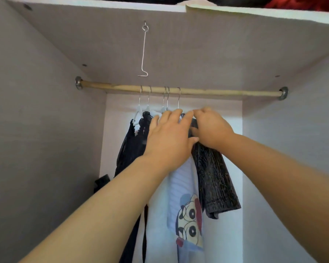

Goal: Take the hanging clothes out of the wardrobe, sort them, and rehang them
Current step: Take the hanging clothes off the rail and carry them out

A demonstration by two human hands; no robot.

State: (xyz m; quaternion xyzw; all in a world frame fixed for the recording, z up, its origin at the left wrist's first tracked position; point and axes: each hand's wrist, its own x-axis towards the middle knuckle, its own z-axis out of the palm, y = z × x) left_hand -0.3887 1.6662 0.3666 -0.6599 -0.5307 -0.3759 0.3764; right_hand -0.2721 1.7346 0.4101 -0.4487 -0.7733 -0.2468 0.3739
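Five hangers (178,97) hang on the wooden rod (217,92), the right hand (211,128) curled over the rightmost dark ribbed top (215,177), the left hand (169,137) laid flat beside it; emptying seems barely begun, or rehanging nearly finished.

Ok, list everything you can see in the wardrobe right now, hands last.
wooden rail: one, tan, spanning the wardrobe
rail brackets: two, metal, at its ends
hangers: five, silver hooks, on the rail
wire hook: one, silver, hanging from the top panel
black garment: one, leftmost on the rail
cartoon T-shirt: one, white, middle
dark ribbed garment: one, rightmost
red cloth: one, shelf above
left hand: bare, resting on the hanger tops
right hand: bare, gripping the dark ribbed garment
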